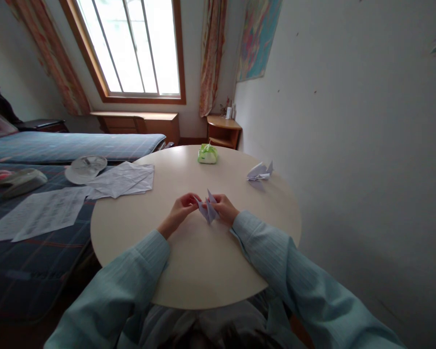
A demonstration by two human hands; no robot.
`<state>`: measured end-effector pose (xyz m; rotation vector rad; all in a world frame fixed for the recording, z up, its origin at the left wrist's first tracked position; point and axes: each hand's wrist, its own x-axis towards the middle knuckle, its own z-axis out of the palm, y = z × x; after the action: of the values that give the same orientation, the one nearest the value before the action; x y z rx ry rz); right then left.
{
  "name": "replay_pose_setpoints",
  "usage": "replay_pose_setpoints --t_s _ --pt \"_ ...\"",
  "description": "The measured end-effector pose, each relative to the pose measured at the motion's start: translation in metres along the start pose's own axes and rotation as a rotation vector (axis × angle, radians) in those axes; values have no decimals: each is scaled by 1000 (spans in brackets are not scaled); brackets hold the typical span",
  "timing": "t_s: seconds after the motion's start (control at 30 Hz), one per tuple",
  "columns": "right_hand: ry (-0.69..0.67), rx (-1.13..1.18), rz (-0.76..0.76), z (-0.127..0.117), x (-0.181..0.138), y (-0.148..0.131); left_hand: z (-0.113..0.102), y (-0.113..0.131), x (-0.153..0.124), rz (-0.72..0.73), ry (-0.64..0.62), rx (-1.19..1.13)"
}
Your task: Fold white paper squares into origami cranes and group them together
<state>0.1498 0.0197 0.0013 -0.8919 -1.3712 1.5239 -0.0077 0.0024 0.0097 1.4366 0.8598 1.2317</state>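
Blue-green sleeves (101, 283) nearest, extending from both lower corners over a round cream table (189, 271). Left hand (181, 209): fingers drawn together, tips at the left point of a small folded paper (210, 212). Right hand (225, 209): closed about the paper's right side, thumb and fingers pinching. Folded paper thus between the two hands, above mid-table; pale lilac, several sharp points, one upward, one down. Second folded paper (258, 172) apart, toward the table's right edge. Green tissue pack (207, 155) near the far rim. Creased white sheets (125, 179) overlap the left edge; printed sheets (54, 213) beside them on a plaid bed (32, 271).
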Motion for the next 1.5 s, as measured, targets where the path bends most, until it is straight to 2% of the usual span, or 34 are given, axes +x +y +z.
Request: replay_pose_setpoints --t_s 0.2,0.53,0.87,1.5 --pt "44 -62 -54 0 0 0 -1 -3 3 150 138 204" --pt "176 -148 -159 -1 3 -2 3 3 -2 294 99 439" --pt "217 -217 -188 0 0 -7 3 2 -1 305 157 489" --pt "189 -226 -205 -1 1 -7 2 -3 0 316 135 532"
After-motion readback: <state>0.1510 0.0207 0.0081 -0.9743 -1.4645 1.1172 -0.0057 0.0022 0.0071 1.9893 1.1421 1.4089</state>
